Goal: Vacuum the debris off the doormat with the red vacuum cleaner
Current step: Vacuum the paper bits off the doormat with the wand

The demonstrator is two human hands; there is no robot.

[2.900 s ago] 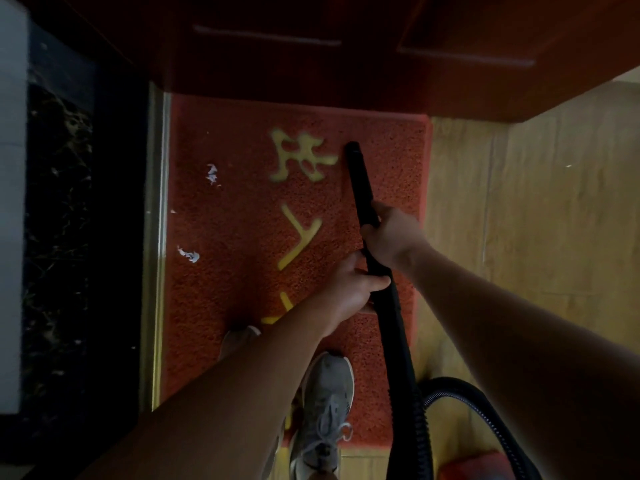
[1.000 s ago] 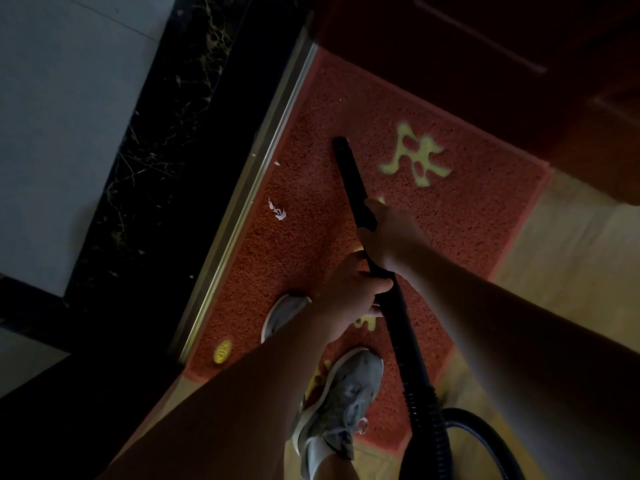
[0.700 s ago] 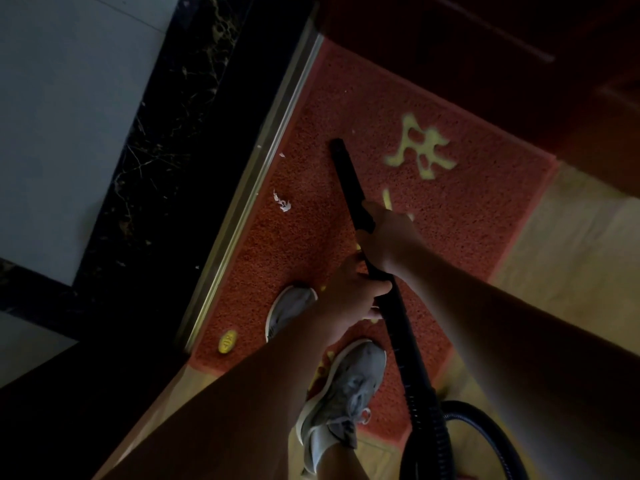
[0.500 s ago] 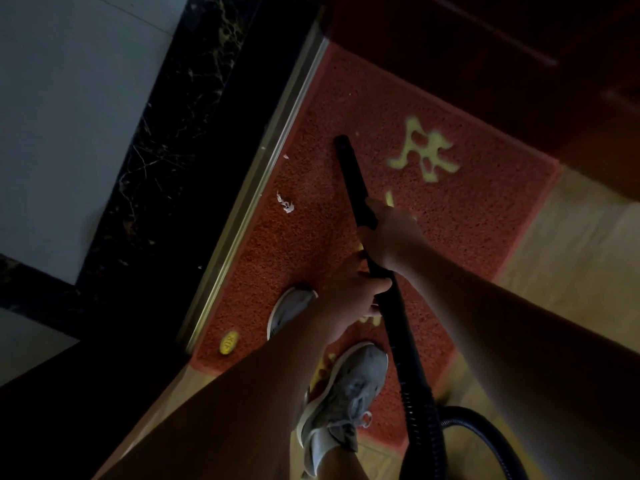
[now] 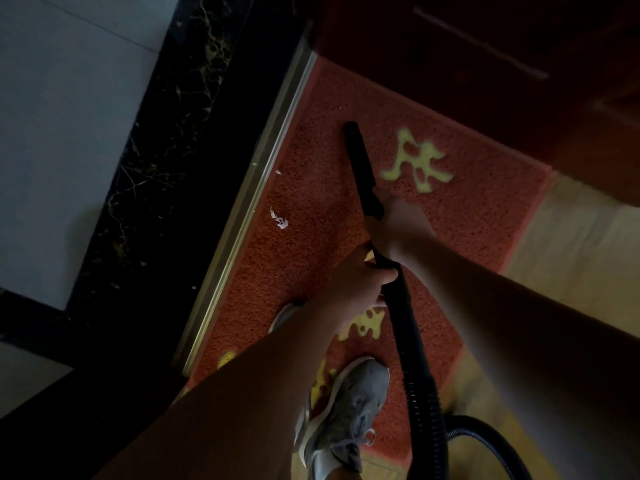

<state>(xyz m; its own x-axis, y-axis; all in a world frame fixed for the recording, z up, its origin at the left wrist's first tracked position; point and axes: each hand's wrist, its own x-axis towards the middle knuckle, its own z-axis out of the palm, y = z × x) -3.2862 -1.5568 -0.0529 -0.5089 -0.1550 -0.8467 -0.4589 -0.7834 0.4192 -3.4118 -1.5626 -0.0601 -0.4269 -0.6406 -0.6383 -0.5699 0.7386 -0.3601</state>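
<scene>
A red doormat (image 5: 325, 216) with yellow characters lies on the floor under me. The black vacuum wand (image 5: 360, 168) reaches across it, its nozzle tip resting on the mat near the far left. My right hand (image 5: 398, 226) grips the wand higher up and my left hand (image 5: 360, 278) grips it just below. A white scrap of debris (image 5: 278, 219) lies left of the wand, and a smaller bit (image 5: 278, 172) sits near the metal strip. The red vacuum body is out of view.
A metal threshold strip (image 5: 242, 209) borders the mat's left edge, with black marble (image 5: 166, 161) and pale tile beyond. A dark wooden door (image 5: 467, 53) stands at the far edge. My grey shoes (image 5: 349, 410) stand on the mat. The ribbed hose (image 5: 426, 420) trails to the lower right over wood flooring (image 5: 581, 251).
Since 2.9 s ago the view has swung left and the wand has moved from the mat's right side toward its left. One white scrap seen earlier is gone.
</scene>
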